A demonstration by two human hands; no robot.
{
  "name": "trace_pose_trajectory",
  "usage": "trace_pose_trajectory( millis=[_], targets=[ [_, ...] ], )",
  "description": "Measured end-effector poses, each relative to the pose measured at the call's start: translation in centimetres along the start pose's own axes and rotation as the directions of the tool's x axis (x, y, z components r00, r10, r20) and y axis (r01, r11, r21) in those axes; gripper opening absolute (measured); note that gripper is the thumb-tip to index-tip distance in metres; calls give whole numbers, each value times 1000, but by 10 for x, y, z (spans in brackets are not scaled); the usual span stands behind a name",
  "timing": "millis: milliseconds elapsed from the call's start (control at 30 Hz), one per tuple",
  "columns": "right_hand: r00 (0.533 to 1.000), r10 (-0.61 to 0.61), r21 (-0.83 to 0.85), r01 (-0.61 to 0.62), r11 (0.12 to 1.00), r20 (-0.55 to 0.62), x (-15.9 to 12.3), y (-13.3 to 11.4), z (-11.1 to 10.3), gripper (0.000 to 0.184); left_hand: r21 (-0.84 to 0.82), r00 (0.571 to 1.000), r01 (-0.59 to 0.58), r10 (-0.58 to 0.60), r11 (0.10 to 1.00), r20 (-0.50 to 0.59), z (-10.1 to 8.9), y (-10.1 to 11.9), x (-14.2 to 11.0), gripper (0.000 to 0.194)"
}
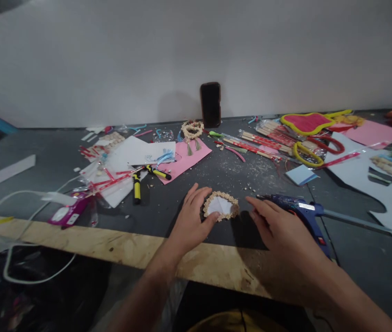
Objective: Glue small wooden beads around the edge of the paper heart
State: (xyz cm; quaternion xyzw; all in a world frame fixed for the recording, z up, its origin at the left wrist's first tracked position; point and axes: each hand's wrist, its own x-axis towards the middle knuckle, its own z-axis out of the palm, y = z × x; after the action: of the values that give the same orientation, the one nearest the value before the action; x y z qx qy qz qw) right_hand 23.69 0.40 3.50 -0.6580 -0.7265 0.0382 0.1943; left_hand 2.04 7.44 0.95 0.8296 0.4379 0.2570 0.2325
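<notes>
A small oval frame [233,210] with a bumpy, beige, crumb-like rim and folded white paper [219,203] inside lies flat near the table's front edge. My left hand [192,216] holds its left side, the thumb over the near rim and the fingers at the far left edge. To the right of the frame, my right hand [281,226] hovers with fingers stretched out and nothing visible in them. Just behind that hand lies a blue glue gun [298,204], its nozzle pointing left and a long glue stick [351,217] out of its back.
A phone [211,104] leans against the wall. Two yellow-black cutters [137,188], pink paper [191,159] and a beaded ring [192,129] lie left and behind. Wrapped chopsticks [265,145], yellow-handled scissors [308,154] and white cut paper [351,166] lie right. A white cable [26,191] hangs over the left edge.
</notes>
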Motion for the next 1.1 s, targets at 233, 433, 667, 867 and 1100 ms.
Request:
trace_pose_trajectory(
  millis=[233, 433, 667, 867, 1100],
  targets=[
    [900, 400, -179, -428, 886, -171, -65, 37, -37, 40, 24, 921, 55, -41, 998, -388, -17, -6, -2, 32],
    [864, 498, -235, -501, 833, -74, -82, 52, -17, 47, 144, 924, 166, -103, 976, -369, -19, -12, -33, 38],
    [839, 536, -267, -497, 825, 96, -65, 51, -33, 42, 218, 866, 378, -262, 900, -425, -26, -33, -86, 35],
    [841, 535, -229, -507, 831, 82, -63, 54, -33, 43, 219, 811, 446, -289, 868, -508, -46, -39, -110, 25],
    [824, 548, -198, -519, 832, 143, -59, 58, -42, 43, 228, 801, 443, -268, 867, -536, -54, -33, -115, 32]
  ],
)
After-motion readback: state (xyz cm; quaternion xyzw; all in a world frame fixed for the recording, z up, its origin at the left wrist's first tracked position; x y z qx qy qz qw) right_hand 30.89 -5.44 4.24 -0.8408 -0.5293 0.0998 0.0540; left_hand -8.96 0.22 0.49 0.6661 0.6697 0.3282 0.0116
